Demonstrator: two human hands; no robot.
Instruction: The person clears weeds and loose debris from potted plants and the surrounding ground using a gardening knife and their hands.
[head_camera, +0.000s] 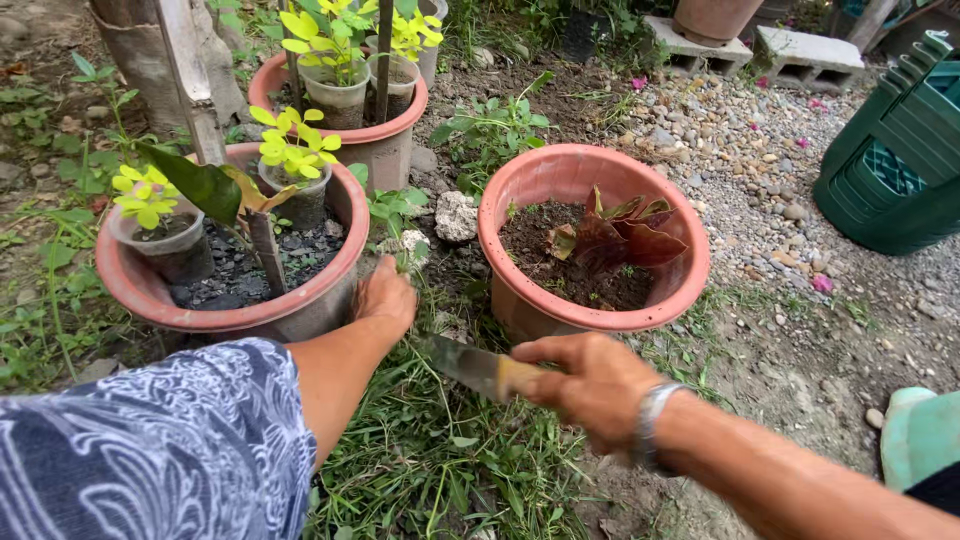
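Nearest to the camera, a blue-and-white patterned cloth sleeve (150, 440) covers the left upper arm at lower left. The right hand (590, 385), with a metal wristband (648, 425), is closed around the pale yellowish handle of a broad steel-bladed knife (470, 365); the blade points left and slightly up, over the patch of long green grass (430, 460). The blade tip lies just beside the left wrist.

Farther out, the left hand (385, 295) reaches palm-down to the ground between two pots, its fingers (400, 270) buried in grass and small weeds; whether they clutch anything cannot be told. This hand touches or nearly touches the wall of the wide terracotta-coloured plastic pot of dark gravel (330, 300) at left, which holds two small clear cups of yellow-green seedlings (290, 150) and a grey stake.

To the right stands a second terracotta-coloured plastic pot (690, 270) filled with dark soil and a low reddish-brown leafed plant (625, 235). A rough white stone (455, 215) lies between the pots.

Beyond, a third reddish pot (385, 135) carries more seedling cups. Grey gravel (740, 160), concrete blocks (810, 55) and a stack of dark green plastic chairs (895, 160) occupy the far right.
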